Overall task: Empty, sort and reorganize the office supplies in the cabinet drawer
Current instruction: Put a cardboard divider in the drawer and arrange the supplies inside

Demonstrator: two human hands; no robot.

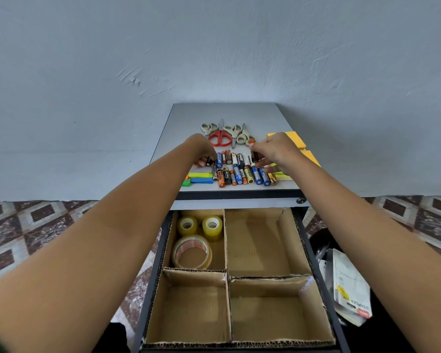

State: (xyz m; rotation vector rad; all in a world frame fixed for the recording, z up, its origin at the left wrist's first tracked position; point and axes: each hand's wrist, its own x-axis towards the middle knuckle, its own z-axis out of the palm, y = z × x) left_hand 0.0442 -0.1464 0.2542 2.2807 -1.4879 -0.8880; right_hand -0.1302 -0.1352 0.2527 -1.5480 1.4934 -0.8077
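Nearest the person, the drawer (pixel 323 289) stood pulled out, its cardboard insert (pixel 228 309) dividing it into four compartments. Both near compartments and the far right one showed only bare cardboard. The far left one held three rolls of tape: a large clear roll (pixel 206 253) lying flat at the front, and two small yellowish rolls (pixel 212 231) side by side behind it. To the right of the drawer lay a stapler package (pixel 351 296), lower down than the drawer.

Both bare forearms reached over the drawer to the cabinet top (pixel 227 112). Close to its front edge lay the near row of batteries (pixel 242 175), packed side by side, each with its long axis running roughly away from the person. Green and blue strips (pixel 200 175) lay just left of that row, long axes crosswise.

Just behind sat the far row of batteries (pixel 236 159), lined up the same way, ends pointing toward the wall. The left hand (pixel 201 149) curled down over the row's left end, fingers and thumb pinching the outermost battery. The right hand (pixel 275 151) curled over the right end, fingertips and thumb closed on the batteries there.

Yellow sticky notes (pixel 294 138) lay behind the right hand. Farthest back were the scissors (pixel 220 140), a red-handled pair among beige ones, the red pair's blades pointing toward the wall
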